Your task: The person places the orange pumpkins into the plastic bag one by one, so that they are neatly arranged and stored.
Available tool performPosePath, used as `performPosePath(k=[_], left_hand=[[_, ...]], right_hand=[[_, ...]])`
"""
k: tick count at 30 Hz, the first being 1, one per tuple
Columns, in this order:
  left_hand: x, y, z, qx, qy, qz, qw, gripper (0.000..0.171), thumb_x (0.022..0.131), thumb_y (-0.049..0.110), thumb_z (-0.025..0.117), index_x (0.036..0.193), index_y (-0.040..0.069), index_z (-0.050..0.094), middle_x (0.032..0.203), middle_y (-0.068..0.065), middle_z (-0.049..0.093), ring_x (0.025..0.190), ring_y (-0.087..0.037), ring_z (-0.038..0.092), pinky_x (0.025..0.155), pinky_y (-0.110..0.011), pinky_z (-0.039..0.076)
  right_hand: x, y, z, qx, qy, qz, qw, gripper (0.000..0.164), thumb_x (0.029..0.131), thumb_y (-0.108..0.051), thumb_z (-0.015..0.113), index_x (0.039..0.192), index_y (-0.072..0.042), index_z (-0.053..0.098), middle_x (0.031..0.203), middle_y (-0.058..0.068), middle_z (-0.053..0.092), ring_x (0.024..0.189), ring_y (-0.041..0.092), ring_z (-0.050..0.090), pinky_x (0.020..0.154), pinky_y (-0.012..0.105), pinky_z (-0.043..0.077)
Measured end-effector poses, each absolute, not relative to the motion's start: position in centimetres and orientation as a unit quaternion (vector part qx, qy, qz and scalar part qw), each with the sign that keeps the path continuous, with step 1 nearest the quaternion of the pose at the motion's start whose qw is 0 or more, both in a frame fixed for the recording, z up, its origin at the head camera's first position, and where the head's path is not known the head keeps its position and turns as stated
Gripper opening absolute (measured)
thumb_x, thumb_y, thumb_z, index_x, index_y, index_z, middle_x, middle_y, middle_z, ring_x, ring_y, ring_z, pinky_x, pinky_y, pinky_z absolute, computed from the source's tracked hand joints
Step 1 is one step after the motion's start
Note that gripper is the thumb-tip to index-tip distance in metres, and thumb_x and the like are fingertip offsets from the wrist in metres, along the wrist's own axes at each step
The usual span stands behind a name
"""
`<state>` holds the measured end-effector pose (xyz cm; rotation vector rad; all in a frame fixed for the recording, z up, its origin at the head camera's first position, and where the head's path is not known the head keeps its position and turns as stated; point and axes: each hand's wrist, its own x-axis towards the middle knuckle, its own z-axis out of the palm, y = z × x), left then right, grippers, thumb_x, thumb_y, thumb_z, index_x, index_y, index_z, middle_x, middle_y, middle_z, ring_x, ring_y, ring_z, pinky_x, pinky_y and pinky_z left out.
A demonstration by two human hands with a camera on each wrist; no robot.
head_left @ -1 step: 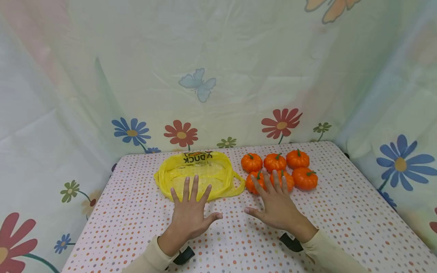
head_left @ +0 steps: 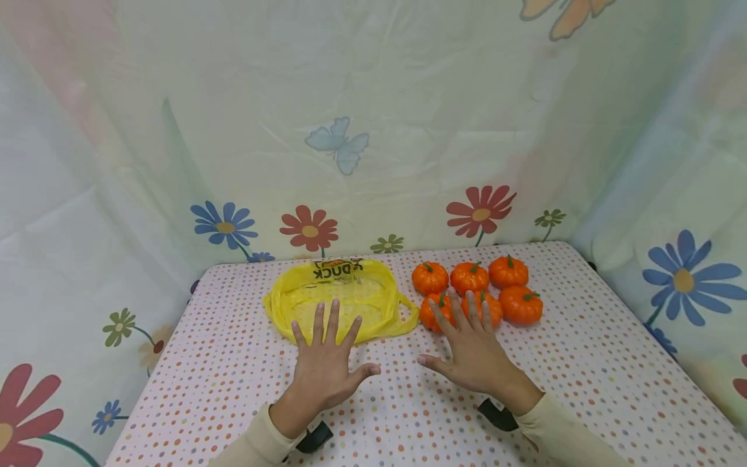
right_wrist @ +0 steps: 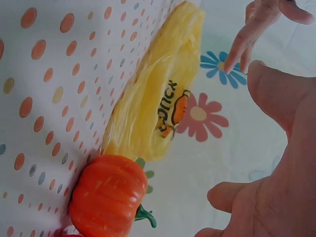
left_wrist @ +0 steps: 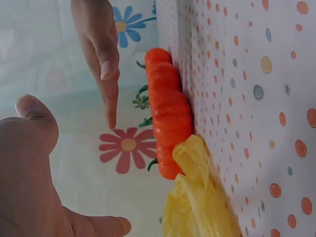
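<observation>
Both hands hover in front of the objects with fingers spread and nothing held. My left hand (head_left: 327,375) is nearest the yellow plastic bag (head_left: 284,295), its fingertips overlapping the bag's near edge in the head view. The bag lies with its mouth spread wide, dark lettering on the far side and a handle loop at the right. Beyond my right hand (head_left: 477,355) sit several small orange pumpkins (head_left: 469,277) with green stems, in two rows; its fingers partly cover two front ones. In the right wrist view, one pumpkin (right_wrist: 109,195) stands close beside the bag (right_wrist: 153,106).
A white tablecloth (head_left: 397,402) with coloured dots covers the table. Behind it and along both sides hangs a pale curtain (head_left: 408,162) printed with flowers and butterflies. Dark straps (head_left: 315,438) sit on both wrists.
</observation>
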<state>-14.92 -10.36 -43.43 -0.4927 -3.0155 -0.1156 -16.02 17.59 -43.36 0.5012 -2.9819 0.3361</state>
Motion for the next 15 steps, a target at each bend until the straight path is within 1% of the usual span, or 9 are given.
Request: performPosePath(k=[5, 8, 10, 12, 13, 15], left_hand=[[-14.8, -10.4, -43.3, -0.164, -0.985, -0.039, 0.041, 0.088, 0.085, 0.083, 0.03, 0.156, 0.034, 0.023, 0.167, -0.012, -0.001, 0.153, -0.042, -0.001, 0.11, -0.081, 0.009], [-15.2, -10.9, -42.6, -0.161, -0.985, -0.051, 0.045, 0.084, 0.087, 0.08, 0.033, 0.156, 0.033, 0.025, 0.167, -0.013, 0.004, 0.153, -0.042, 0.002, 0.11, -0.08, 0.01], [-15.8, -11.6, -41.8, -0.154, -0.984, -0.071, 0.05, 0.078, 0.09, 0.075, 0.036, 0.155, 0.031, 0.031, 0.165, -0.014, 0.016, 0.152, -0.042, 0.009, 0.111, -0.079, 0.011], [-16.7, -12.8, -40.9, -0.139, -0.981, -0.117, 0.067, 0.068, 0.095, 0.065, 0.041, 0.15, 0.026, 0.042, 0.16, -0.013, 0.033, 0.15, -0.04, 0.021, 0.113, -0.077, 0.012], [-17.4, -13.6, -40.5, -0.125, -0.978, -0.146, 0.079, 0.061, 0.097, 0.06, 0.043, 0.146, 0.023, 0.049, 0.154, -0.012, 0.042, 0.147, -0.039, 0.03, 0.115, -0.074, 0.014], [-19.1, -15.7, -39.9, -0.092, -0.96, -0.235, 0.119, 0.047, 0.1, 0.047, 0.048, 0.134, 0.016, 0.061, 0.139, -0.012, 0.059, 0.137, -0.038, 0.046, 0.114, -0.069, 0.026]], right_hand=[[-15.7, 17.7, -43.3, 0.162, -0.98, 0.108, 0.049, 0.098, 0.084, -0.073, 0.054, 0.157, -0.015, 0.023, 0.164, 0.023, 0.001, 0.148, 0.053, -0.005, 0.118, 0.07, -0.004], [-15.5, 17.7, -43.1, 0.158, -0.981, 0.103, 0.05, 0.097, 0.085, -0.071, 0.054, 0.157, -0.014, 0.023, 0.164, 0.023, 0.001, 0.148, 0.053, -0.005, 0.118, 0.07, -0.002], [-15.4, 17.7, -43.0, 0.155, -0.981, 0.105, 0.049, 0.095, 0.086, -0.069, 0.055, 0.157, -0.012, 0.025, 0.164, 0.024, 0.004, 0.148, 0.054, -0.003, 0.118, 0.071, 0.0], [-15.4, 17.7, -42.7, 0.151, -0.98, 0.12, 0.048, 0.092, 0.087, -0.063, 0.059, 0.156, -0.01, 0.027, 0.163, 0.025, 0.012, 0.148, 0.054, 0.005, 0.119, 0.07, 0.005], [-15.3, 17.7, -42.6, 0.149, -0.979, 0.133, 0.047, 0.089, 0.088, -0.06, 0.061, 0.155, -0.009, 0.029, 0.162, 0.025, 0.017, 0.148, 0.053, 0.01, 0.119, 0.069, 0.009], [-15.2, 17.9, -42.3, 0.14, -0.975, 0.168, 0.048, 0.08, 0.09, -0.05, 0.064, 0.152, -0.007, 0.036, 0.156, 0.024, 0.033, 0.143, 0.049, 0.03, 0.116, 0.066, 0.025]])
